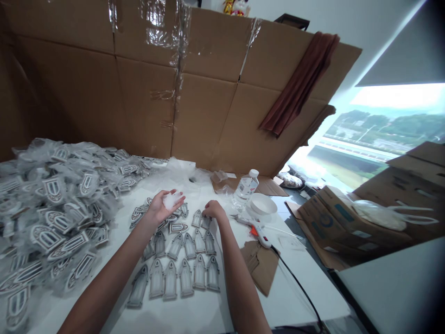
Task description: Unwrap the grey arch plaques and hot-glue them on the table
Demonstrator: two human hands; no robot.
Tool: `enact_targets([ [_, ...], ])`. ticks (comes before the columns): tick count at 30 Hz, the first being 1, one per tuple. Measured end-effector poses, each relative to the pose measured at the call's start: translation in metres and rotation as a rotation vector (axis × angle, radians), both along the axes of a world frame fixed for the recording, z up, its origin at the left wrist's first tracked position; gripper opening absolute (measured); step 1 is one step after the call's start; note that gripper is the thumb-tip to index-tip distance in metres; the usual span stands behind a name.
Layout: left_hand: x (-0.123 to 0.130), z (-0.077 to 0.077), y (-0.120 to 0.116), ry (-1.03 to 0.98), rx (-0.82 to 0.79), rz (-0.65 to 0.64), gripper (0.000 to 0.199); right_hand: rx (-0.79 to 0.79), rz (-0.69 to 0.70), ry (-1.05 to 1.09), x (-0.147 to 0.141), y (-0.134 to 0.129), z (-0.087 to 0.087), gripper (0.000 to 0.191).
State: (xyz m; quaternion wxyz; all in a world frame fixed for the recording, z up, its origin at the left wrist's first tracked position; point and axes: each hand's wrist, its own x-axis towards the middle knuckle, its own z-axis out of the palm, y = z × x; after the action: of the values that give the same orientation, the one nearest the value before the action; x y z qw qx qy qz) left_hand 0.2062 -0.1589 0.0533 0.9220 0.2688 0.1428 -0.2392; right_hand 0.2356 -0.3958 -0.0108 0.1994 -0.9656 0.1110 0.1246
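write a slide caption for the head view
Open left hand holds translucent white material; right hand touches a grey arch-shaped piece.

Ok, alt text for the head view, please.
A person's bare hands work over a white table: the left hand holds a small translucent white piece, the right hand touches small grey arch-shaped frames laid in rows. A heap of plastic-wrapped arched pieces lies left; a white glue gun with orange trigger lies right.

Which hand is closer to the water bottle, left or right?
Right. The right hand is just left of the bottle, over the arch pieces; the left hand is farther left, palm up, holding something white.
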Motion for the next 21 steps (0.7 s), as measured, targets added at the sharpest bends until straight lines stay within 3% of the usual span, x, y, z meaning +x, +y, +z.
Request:
enact_targets([
  [12,0.001,-0.003,0.0,-0.007,0.008,-0.005,0.017,0.026,-0.027,-0.079,-0.003,0.004,0.0,0.043],
  [21,0.0,-0.001,0.0,-0.009,0.007,-0.01,0.019,0.204,0.163,-0.139,-0.013,0.006,0.034,0.021],
])
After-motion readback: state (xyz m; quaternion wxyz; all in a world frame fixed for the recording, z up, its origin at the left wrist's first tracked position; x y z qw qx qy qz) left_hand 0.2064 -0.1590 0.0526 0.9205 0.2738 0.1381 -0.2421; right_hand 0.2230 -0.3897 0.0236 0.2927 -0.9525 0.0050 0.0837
